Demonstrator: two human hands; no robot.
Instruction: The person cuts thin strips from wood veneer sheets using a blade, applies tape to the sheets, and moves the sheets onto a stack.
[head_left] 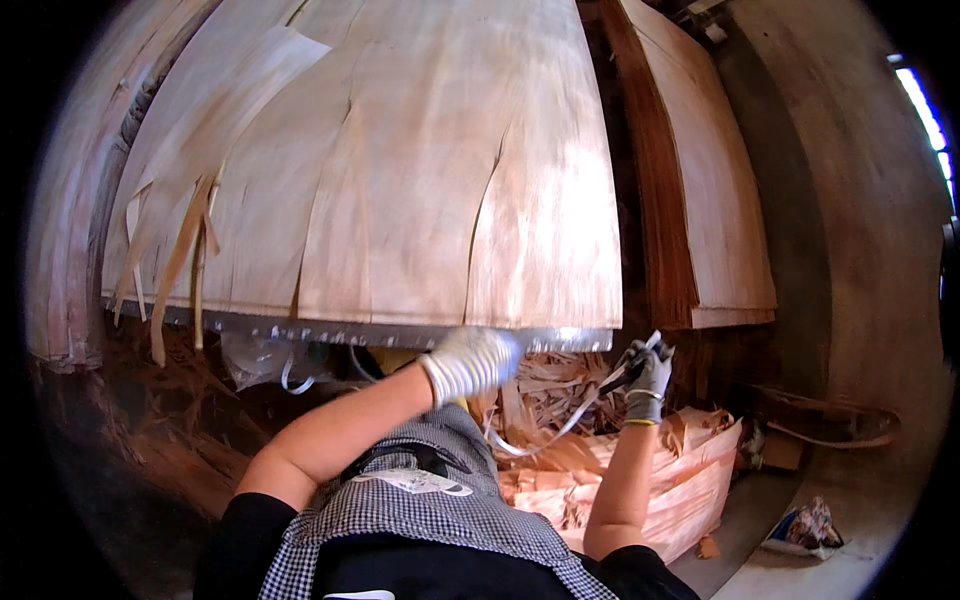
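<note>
Strip [575, 421] seemingly in closed right hand [649, 376]

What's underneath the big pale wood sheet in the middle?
A dark grey edge shows just beneath the wood sheet; lower down are shredded wood scraps and some clear plastic. Whatever lies farther back under the sheet is covered.

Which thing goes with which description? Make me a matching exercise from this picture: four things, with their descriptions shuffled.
Things:
1. left hand
2. right hand
3. apron
4. large central wood stack

Descriptions:
A. black-and-white checked
B. holding a white strip
C. pale, with splits on top
D. blurred, at the stack's near edge

Pairs: 1-D, 2-B, 3-A, 4-C
</note>
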